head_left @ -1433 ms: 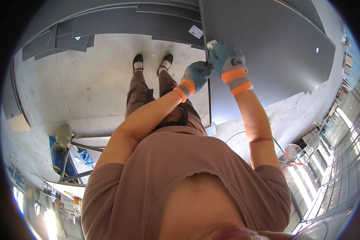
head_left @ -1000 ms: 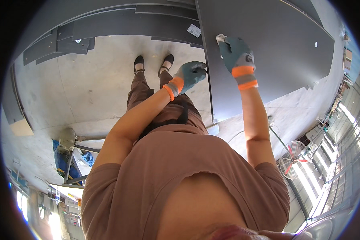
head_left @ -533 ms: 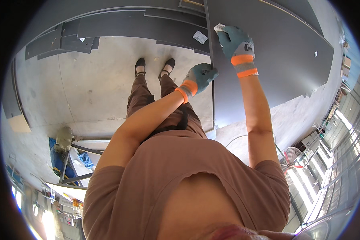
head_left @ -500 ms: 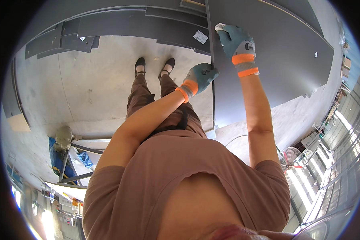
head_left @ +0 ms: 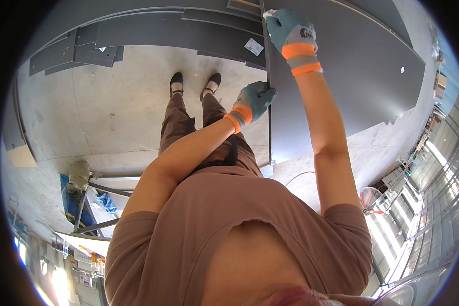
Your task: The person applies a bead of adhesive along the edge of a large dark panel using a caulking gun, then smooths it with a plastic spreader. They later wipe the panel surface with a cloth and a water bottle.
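Observation:
A large dark grey panel (head_left: 362,81) lies to my right, its long near-side edge running away from me. My left hand (head_left: 256,100), in a blue-grey glove with an orange cuff, is closed on that left edge, with the thumb over the top. Farther along the same edge is my right hand (head_left: 292,31), gloved alike, its fingers curled round a small crumpled white cloth (head_left: 269,14). The cloth sits at the panel's edge near the far end; most of it is hidden by the fingers.
Stacked dark grey boards (head_left: 153,33) lie across the far side, one with a white label (head_left: 253,47). A metal-framed stand (head_left: 99,224) is behind me at left. A fan (head_left: 371,200) stands at the right. My feet are on the concrete floor (head_left: 112,112).
My right hand has slid the white cloth farther away along the panel's edge and slightly left. The left hand keeps its place on the edge.

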`<state>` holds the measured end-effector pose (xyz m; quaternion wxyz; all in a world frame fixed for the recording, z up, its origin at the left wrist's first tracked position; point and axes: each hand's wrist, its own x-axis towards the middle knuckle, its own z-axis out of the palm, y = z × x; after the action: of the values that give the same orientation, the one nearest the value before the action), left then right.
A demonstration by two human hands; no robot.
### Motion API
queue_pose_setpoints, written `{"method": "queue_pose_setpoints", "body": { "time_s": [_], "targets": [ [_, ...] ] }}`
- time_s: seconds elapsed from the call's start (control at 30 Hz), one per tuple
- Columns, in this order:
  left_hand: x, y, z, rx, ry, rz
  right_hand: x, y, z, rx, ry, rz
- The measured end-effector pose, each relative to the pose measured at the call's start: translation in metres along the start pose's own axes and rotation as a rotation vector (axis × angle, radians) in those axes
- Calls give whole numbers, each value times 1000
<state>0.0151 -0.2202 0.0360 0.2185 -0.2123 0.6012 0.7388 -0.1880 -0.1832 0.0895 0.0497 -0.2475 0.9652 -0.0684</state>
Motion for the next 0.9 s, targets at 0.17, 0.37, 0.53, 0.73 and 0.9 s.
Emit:
{"method": "queue_pose_setpoints", "body": {
  "time_s": [0.17, 0.37, 0.53, 0.73, 0.9],
  "targets": [
    [3, -7, 1, -42, 21, 27, 0, -15, -22, -37, -236, 95],
    [2, -4, 2, -21, 26, -8, -30, -7, -11, 13, -106, 107],
    [2, -11, 5, -74, 49, 19, -17, -6, -4, 59, -68, 134],
    [1, -10, 7, -63, 69, 29, 11, -12, -7, 5, -60, 106],
    [1, -8, 8, -33, 47, 41, 4, 14, 18, -129, -1, -50]
  ]
}}
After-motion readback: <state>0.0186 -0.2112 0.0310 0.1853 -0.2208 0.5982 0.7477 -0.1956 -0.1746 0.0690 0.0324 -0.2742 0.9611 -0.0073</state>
